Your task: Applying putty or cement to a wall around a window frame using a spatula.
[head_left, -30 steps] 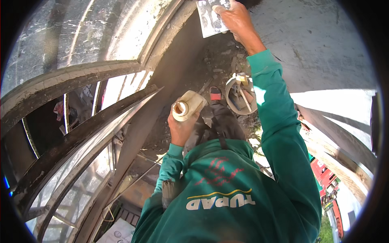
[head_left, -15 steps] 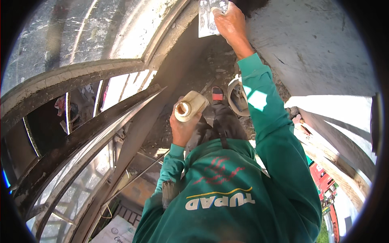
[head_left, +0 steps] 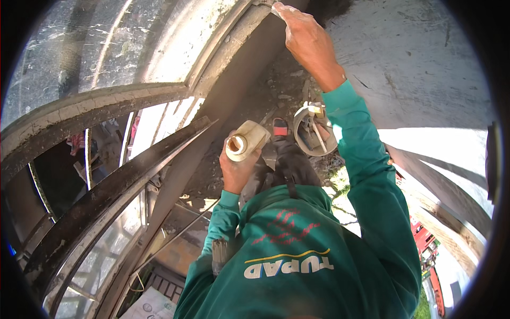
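My left hand [head_left: 237,173] is closed around a cream plastic jug [head_left: 254,135], its round brown-stained mouth tipped up toward me. At the top of the view my right hand [head_left: 311,45], dusted white on the fingers, reaches up to the corner where a window frame [head_left: 234,56] meets the wall. Its fingers are bent together at the frame's edge. The flat metal scraper seen in this hand earlier is now almost wholly hidden behind the fingers. A brush [head_left: 220,255] with stiff grey bristles sticks up beside my left upper arm.
A round pail [head_left: 302,143] holding tools stands on the rubble-strewn ground by my sandalled foot [head_left: 280,127]. A dark beam [head_left: 114,186] and slatted openings run along the left. A grey wall panel [head_left: 409,69] rises on the right. A printed sack [head_left: 151,305] lies lower left.
My right hand has swung round and slightly down, turning the scraper's broad face out of sight. The jug has shifted slightly left. More of the pail now shows beside my right sleeve.
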Motion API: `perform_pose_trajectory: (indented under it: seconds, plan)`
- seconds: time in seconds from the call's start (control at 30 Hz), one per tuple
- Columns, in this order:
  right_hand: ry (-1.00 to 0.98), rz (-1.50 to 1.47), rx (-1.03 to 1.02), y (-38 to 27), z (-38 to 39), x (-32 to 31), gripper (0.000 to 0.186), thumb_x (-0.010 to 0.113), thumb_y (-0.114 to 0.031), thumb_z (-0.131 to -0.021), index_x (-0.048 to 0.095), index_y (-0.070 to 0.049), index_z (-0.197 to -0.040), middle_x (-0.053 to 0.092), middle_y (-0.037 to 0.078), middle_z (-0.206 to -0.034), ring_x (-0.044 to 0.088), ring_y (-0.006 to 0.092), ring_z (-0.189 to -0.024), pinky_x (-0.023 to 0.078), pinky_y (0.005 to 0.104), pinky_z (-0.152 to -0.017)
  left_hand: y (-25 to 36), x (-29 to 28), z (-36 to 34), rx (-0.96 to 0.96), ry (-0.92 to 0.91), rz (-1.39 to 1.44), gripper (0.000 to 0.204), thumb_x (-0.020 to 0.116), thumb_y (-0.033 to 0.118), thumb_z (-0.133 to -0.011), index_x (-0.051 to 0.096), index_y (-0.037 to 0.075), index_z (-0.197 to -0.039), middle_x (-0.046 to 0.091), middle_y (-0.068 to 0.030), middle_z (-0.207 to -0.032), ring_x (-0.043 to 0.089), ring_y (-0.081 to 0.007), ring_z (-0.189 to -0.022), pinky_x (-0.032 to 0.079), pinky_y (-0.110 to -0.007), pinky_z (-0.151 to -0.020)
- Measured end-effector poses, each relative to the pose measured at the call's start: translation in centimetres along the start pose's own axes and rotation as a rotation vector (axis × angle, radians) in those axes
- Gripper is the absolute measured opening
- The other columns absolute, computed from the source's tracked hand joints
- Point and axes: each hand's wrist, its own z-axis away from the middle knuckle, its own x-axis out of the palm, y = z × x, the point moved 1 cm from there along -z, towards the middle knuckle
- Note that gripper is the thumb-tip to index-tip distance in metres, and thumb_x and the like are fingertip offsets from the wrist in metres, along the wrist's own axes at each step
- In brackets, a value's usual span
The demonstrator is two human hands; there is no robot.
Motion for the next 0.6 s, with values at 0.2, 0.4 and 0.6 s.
perform_pose_trajectory:
  seconds: [0.2, 0.4, 0.6]
  plan:
    - [-0.027, 0.232, -0.084, 1.2, 0.1, 0.1, 0.037, 0.058, -0.001, -0.089, 0.069, -0.003, -0.124, 0.073, 0.017, -0.116, 0.068, 0.0343, -0.106, 0.055, 0.0447, -0.093, 0.0, 0.0, 0.0, 0.007, 0.009, 0.014, 0.064, 0.088, 0.006, -0.076, 0.059, -0.003, -0.133, 0.072, -0.0111, -0.119, 0.068, -0.0176, -0.107, 0.054, -0.034, -0.097]
    - [-0.06, 0.318, -0.089, 1.0, 0.3, 0.2, 0.049, 0.057, 0.005, -0.086, 0.068, -0.01, -0.13, 0.073, 0.013, -0.124, 0.066, 0.0328, -0.116, 0.054, 0.0444, -0.1, -0.6, -0.1, 0.0, 0.002, 0.025, 0.025, 0.064, 0.087, 0.005, -0.076, 0.059, -0.003, -0.134, 0.072, -0.0114, -0.12, 0.068, -0.0175, -0.108, 0.054, -0.034, -0.097]
    - [-0.041, 0.399, -0.149, 1.2, 0.9, 0.1, 0.053, 0.061, 0.004, -0.081, 0.069, -0.011, -0.131, 0.073, 0.012, -0.123, 0.066, 0.0339, -0.115, 0.054, 0.0453, -0.099, -1.0, 0.0, -0.1, 0.002, 0.03, 0.041, 0.063, 0.087, 0.006, -0.077, 0.06, -0.003, -0.134, 0.072, -0.011, -0.12, 0.068, -0.0177, -0.108, 0.054, -0.034, -0.097]
